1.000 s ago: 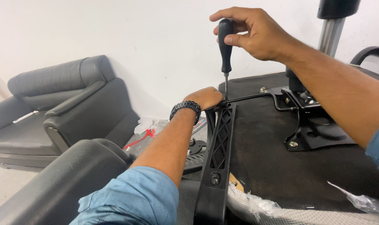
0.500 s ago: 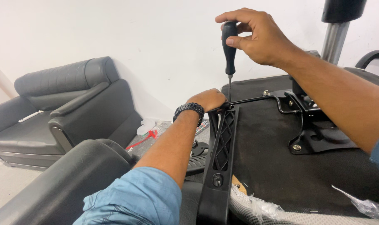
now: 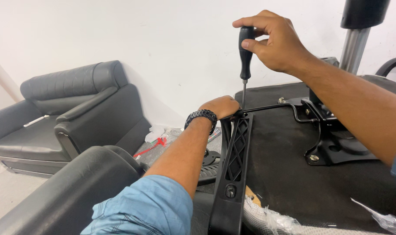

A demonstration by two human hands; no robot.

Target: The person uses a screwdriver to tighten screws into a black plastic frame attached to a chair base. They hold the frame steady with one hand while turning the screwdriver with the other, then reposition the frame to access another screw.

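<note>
My right hand (image 3: 274,41) grips the black handle of a screwdriver (image 3: 245,61) held upright, its tip down at the top end of a black plastic armrest bracket (image 3: 235,167). My left hand (image 3: 222,106), with a black watch at the wrist, holds the top of that bracket against the underside of an overturned office chair seat (image 3: 285,174). The seat's black metal mechanism plate (image 3: 333,139) and a thin lever rod (image 3: 272,105) lie to the right of the bracket.
A chrome gas cylinder (image 3: 354,50) rises from the mechanism. A dark grey leather sofa (image 3: 67,113) stands at the left by the white wall. Plastic wrapping (image 3: 163,139) and small parts lie on the floor. A padded chair back (image 3: 76,191) is at lower left.
The view has shifted slightly. My right hand has turned a little on the screwdriver handle; my left hand stays on the bracket.
</note>
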